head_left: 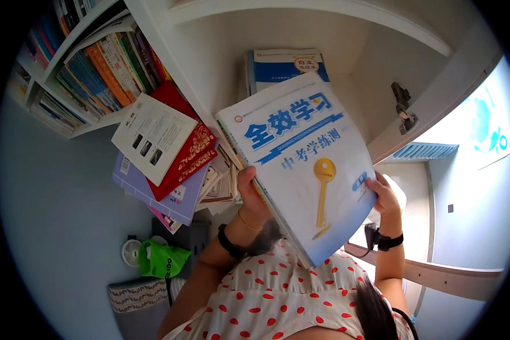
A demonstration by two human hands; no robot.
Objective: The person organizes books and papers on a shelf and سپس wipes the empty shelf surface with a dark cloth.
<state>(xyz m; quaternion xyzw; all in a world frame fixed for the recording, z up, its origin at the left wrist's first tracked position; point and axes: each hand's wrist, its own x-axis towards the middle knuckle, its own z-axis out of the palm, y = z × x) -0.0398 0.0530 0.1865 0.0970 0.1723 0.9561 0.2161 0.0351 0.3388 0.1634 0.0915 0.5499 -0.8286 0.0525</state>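
Observation:
A stack of large softcover workbooks (292, 187) is held up in front of me, the top cover white and blue with a golden key on it. My left hand (253, 197) grips the stack's left edge, thumb on the cover side. At the right edge, my right hand (384, 195) is closed on it too, with most of its fingers hidden behind. Just beyond the stack's top edge, another pile of workbooks (289, 67) with a blue-and-white cover lies in the white cupboard compartment (221, 48), partly covered by the stack.
Left of the cupboard, a shelf (112, 118) holds rows of upright books (105, 73). A leaning pile there includes a red book (173, 164), a white booklet (153, 136) and a purple one (136, 178). The open cupboard door with its metal hinge (404, 107) is at right. Below left are a fan (131, 253) and green bag (163, 259).

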